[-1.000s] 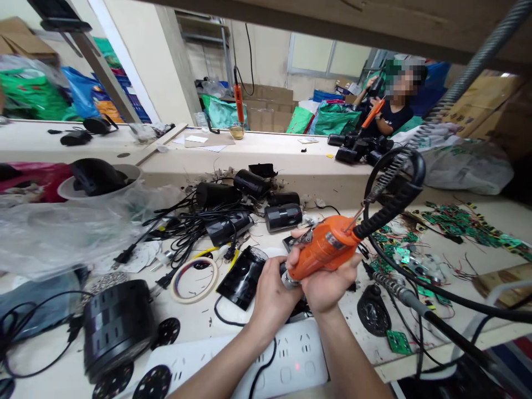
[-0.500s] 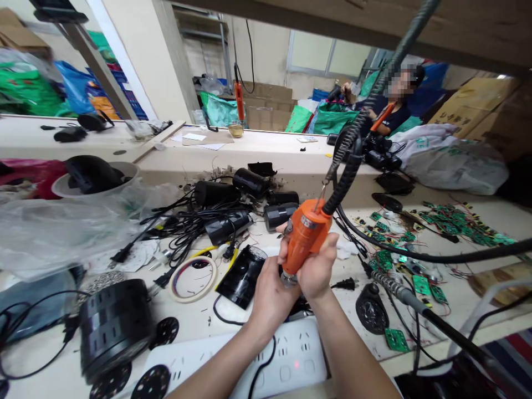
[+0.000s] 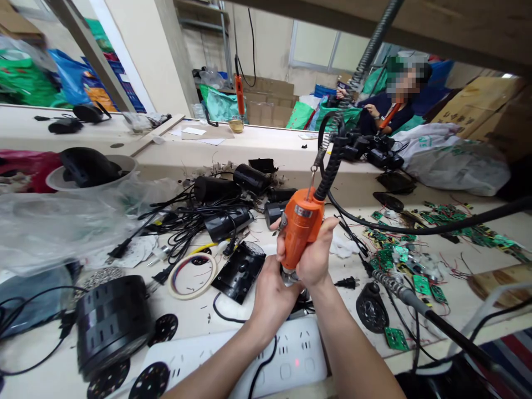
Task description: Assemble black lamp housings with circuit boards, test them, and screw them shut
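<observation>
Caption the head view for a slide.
Right hand grips an upright orange electric screwdriver; left hand steadies its tip.

Right hand [image 3: 318, 260]: we see it wrapped round the orange electric screwdriver [image 3: 301, 230], held nearly upright, tip down
Left hand [image 3: 272, 293]: closed about the tool's lower end; what it grips is hidden
Power strip [image 3: 291, 354]: white, at the near edge of the workbench [image 3: 457, 293]
Tape roll [image 3: 193, 275]: flat, left of the hands
Circuit boards [image 3: 415, 244]: green, scattered toward the right edge

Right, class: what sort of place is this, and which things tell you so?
Probably a small electronics assembly workshop: a hanging orange electric screwdriver in the right hand, green circuit boards strewn on the bench, and black casings with cords.
</observation>
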A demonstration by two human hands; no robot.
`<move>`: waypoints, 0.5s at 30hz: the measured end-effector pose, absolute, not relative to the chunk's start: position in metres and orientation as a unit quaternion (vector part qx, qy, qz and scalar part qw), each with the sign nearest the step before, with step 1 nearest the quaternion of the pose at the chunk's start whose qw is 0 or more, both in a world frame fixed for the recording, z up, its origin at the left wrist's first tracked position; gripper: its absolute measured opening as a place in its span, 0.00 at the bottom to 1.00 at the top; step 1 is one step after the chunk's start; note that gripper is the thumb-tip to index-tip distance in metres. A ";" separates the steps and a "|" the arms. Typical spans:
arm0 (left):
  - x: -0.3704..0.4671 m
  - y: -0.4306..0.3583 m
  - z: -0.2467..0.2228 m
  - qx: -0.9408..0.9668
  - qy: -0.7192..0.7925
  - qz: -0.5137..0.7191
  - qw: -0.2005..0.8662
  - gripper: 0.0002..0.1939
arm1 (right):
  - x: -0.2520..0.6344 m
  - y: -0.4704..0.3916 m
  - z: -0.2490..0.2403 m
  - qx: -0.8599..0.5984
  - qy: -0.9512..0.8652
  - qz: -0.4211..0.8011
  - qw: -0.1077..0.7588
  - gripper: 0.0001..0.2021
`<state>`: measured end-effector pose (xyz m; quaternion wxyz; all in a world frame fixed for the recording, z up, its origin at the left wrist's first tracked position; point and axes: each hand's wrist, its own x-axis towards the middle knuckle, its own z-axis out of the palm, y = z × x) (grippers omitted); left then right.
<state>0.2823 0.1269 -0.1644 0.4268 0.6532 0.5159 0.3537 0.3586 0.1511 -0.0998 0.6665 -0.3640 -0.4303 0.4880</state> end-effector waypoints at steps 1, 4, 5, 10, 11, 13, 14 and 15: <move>0.283 0.127 -0.164 0.653 0.516 0.354 0.427 0.20 | 0.359 0.151 -0.100 -0.363 -0.432 0.488 0.666 0.43; 0.282 0.126 -0.163 0.652 0.519 0.349 0.428 0.19 | 0.358 0.151 -0.100 -0.358 -0.429 0.489 0.670 0.42; 0.282 0.126 -0.163 0.652 0.522 0.345 0.428 0.19 | 0.359 0.151 -0.100 -0.356 -0.426 0.492 0.670 0.42; 0.283 0.127 -0.164 0.651 0.540 0.336 0.415 0.18 | 0.360 0.153 -0.101 -0.365 -0.402 0.508 0.669 0.43; 0.283 0.127 -0.164 0.652 0.540 0.337 0.413 0.18 | 0.360 0.154 -0.102 -0.366 -0.401 0.510 0.667 0.43; 0.283 0.126 -0.165 0.652 0.539 0.339 0.410 0.19 | 0.359 0.155 -0.104 -0.363 -0.405 0.511 0.665 0.43; 0.283 0.126 -0.165 0.653 0.539 0.339 0.409 0.19 | 0.358 0.154 -0.104 -0.363 -0.408 0.509 0.666 0.42; 0.282 0.126 -0.165 0.654 0.539 0.339 0.408 0.19 | 0.357 0.154 -0.103 -0.362 -0.411 0.504 0.668 0.42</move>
